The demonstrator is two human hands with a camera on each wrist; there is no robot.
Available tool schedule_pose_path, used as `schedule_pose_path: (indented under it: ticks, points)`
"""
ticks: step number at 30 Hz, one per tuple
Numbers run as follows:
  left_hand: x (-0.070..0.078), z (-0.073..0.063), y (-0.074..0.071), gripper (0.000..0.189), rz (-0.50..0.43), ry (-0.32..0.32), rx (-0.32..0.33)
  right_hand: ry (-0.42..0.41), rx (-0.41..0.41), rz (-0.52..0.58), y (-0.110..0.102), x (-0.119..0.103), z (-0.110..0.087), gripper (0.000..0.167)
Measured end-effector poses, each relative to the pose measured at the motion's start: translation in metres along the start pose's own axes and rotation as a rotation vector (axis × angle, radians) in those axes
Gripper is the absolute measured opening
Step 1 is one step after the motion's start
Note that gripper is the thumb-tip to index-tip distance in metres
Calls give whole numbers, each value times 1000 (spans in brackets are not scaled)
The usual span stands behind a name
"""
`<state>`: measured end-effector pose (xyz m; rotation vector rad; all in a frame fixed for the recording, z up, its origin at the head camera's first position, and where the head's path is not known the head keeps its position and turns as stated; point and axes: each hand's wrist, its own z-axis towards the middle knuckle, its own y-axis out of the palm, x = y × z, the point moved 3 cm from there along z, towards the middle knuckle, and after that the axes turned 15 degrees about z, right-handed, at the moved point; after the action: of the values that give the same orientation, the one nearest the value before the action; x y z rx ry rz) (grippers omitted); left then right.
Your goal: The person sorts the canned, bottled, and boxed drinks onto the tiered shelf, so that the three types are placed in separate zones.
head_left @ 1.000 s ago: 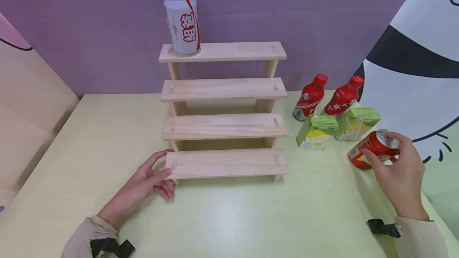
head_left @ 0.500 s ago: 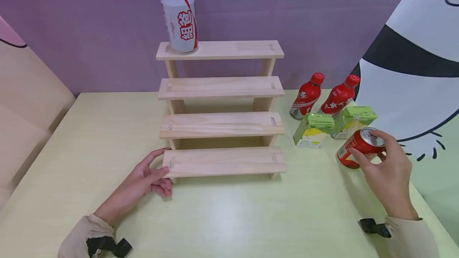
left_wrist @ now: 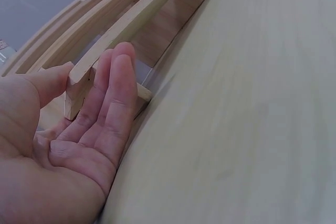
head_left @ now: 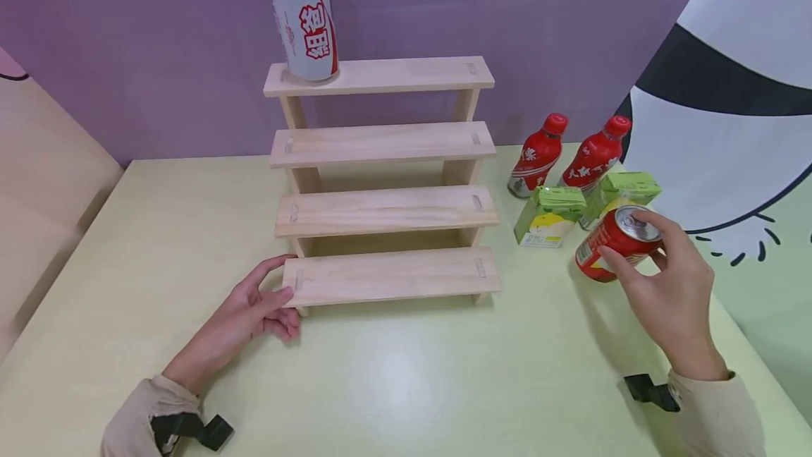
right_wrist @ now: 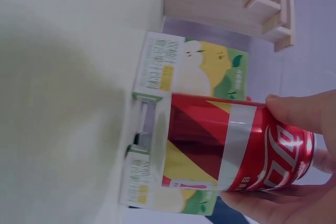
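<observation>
My right hand (head_left: 675,288) holds a red soda can (head_left: 605,249) near its top, with thumb and fingers on opposite sides. The can leans slightly, and its base appears to be just off the table. In the right wrist view, the red can (right_wrist: 210,145) lies in front of two green juice cartons. At the bottom step of a four-tier wooden display stand (head_left: 387,277), my left hand (head_left: 250,316) pinches the left end. Its thumb is on the front corner, and its other fingers lie behind and below. A white soda can (head_left: 304,27) stands upright on the top step's left end.
Two red bottles (head_left: 536,157) stand right of the stand, near the table's back edge. Before them are a green juice carton (head_left: 550,217) and a second one (head_left: 624,189), partly hidden by the red can. A purple wall (head_left: 406,5) rises behind the table (head_left: 406,379).
My right hand has carried the red can leftward, closer to the juice cartons. The left hand keeps its grip on the stand. The head view has shifted a little.
</observation>
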<state>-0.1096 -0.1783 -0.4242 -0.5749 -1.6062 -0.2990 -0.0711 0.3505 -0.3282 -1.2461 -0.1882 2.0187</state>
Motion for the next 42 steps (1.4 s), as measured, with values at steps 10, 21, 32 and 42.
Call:
schedule_pose_path:
  ticks: [10, 21, 32, 42]
  points:
    - [-3, 0, 2, 56, -15, 22, -2, -60, 8, -9, -4, -23, 7, 69]
    - [-1, 0, 4, 56, -17, 28, -16, -104, 30, 10, -11, -35, 5, 73]
    - [3, -1, 1, 55, -18, 15, -6, -198, 29, 84, -10, -52, 9, 77]
    - [0, -2, 1, 54, -18, 34, -3, -244, 9, 130, -3, -66, 17, 73]
